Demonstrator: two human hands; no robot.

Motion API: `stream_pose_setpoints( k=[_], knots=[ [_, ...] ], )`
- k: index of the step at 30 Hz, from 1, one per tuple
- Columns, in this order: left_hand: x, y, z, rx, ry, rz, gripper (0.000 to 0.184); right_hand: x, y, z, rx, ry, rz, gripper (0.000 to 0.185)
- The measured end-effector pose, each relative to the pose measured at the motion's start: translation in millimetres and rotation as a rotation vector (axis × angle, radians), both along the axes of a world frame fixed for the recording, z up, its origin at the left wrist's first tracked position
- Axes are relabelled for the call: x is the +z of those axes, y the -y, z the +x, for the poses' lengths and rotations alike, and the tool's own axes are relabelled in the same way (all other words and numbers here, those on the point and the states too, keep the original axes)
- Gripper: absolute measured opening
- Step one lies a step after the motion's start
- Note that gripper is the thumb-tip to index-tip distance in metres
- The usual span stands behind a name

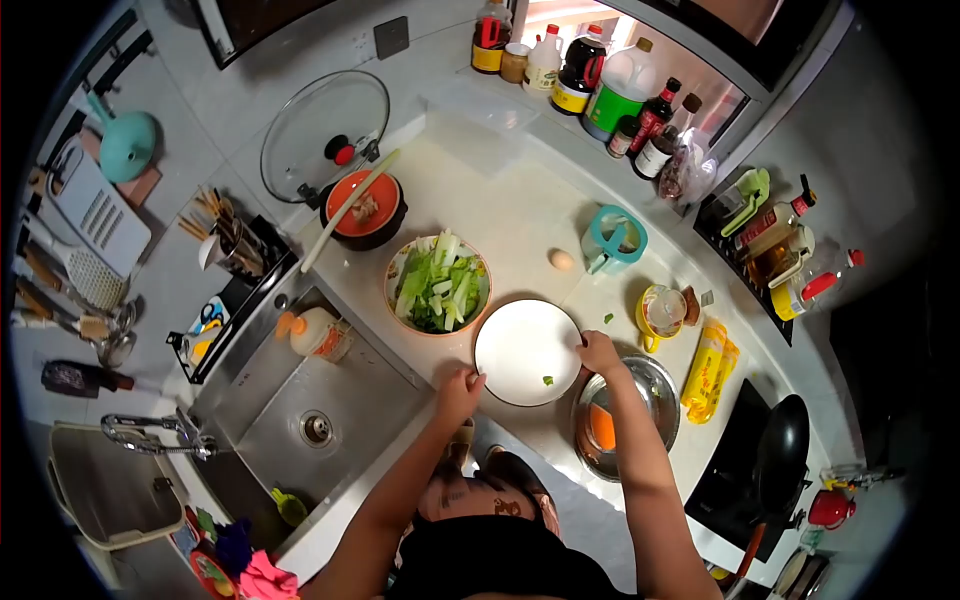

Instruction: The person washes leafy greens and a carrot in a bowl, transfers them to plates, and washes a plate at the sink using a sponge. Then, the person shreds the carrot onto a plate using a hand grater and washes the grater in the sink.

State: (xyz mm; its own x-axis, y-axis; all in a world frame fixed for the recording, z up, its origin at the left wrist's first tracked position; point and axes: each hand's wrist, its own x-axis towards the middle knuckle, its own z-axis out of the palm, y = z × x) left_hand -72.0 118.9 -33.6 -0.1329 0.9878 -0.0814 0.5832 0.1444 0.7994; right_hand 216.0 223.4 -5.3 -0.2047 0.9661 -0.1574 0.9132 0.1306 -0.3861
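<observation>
White plate (522, 342) between your two hands, and it's at the near side of the surface (500, 240), just right of the bowl of greens (389, 290). Your right hand (600, 352) grips its right rim; your left hand (458, 395) is at the left rim, fingers against the edge, though how firmly you can't tell from here. So your hands are apart, one each side.

Watch that left side: if the contact there is as light as it looks, a slip could let the plate tilt towards the counter's near edge, and the green scrap (548, 380) on it could slide off. Mind the neighbours too: a swing left might knock the bowl of greens, and your right forearm passes right over the steel bowl (660, 400), so a dip of the elbow could catch its rim. Further off, the loose egg (561, 260) might roll if something nudges it.

As for what's hard to read, your forearm hides part of the steel bowl, so the orange item (602, 427) in there can't be named. The plate's underside is out of sight; whether it's resting or lifted, you can't tell. Over at the far left, a long pale stick (335, 225) lies across the pot (372, 240), its material unclear.
</observation>
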Motion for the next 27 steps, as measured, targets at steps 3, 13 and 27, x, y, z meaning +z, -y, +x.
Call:
stream_pose_setpoints(
  k=[3, 13, 27],
  knots=[
    [-11.2, -2.0, 14.3, 0.073, 0.512, -0.282, 0.018, 55.8, 18.5, -12.1, -0.190, -0.300, -0.366, 0.016],
    [43.6, 81.3, -38.4, 0.283, 0.436, -0.063, 0.017, 77.0, 100.8, -69.2, -0.255, -0.958, -0.536, 0.038],
    [30.3, 329.4, -329.7, 1.158, -0.002, 0.305, 0.017, -9.5, 244.8, -424.2, -0.350, -1.338, -0.889, 0.043]
  ],
)
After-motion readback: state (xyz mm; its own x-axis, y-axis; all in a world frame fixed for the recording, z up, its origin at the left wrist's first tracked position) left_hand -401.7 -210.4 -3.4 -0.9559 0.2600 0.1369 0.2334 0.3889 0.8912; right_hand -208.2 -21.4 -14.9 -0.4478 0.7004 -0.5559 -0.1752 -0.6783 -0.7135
